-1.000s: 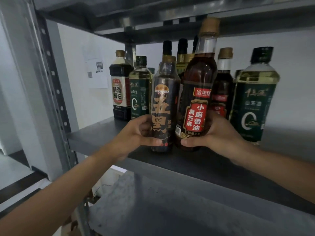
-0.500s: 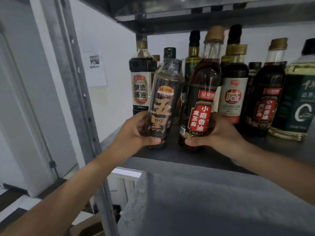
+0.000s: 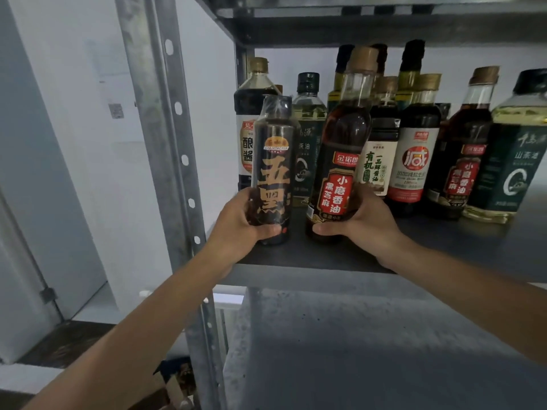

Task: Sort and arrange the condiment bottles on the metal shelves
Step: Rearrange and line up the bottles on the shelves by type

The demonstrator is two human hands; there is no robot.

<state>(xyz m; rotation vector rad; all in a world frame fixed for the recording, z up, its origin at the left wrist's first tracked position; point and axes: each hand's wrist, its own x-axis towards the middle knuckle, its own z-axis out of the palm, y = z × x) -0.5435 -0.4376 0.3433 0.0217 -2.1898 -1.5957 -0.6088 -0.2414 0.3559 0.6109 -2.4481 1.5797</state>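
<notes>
My left hand (image 3: 240, 224) grips the lower part of a black bottle with gold characters (image 3: 273, 161) near the front left corner of the metal shelf (image 3: 325, 261). My right hand (image 3: 362, 224) grips the base of a sesame oil bottle with a red label and tan cap (image 3: 343, 155) just to its right. Both bottles stand upright at the shelf's front, a small gap between them. Behind them stand several more bottles in rows.
Behind are a soy sauce bottle (image 3: 250, 113), a green-labelled oil bottle (image 3: 307, 119), a white-and-red labelled bottle (image 3: 414, 161), another sesame oil bottle (image 3: 467, 149) and a large tea oil bottle (image 3: 515, 149). A perforated upright post (image 3: 174, 143) stands left. A lower shelf (image 3: 384, 350) lies below.
The view has shifted left and closer. Both hands keep their hold; the two bottles now stand nearer the shelf's left front corner, slightly further apart.
</notes>
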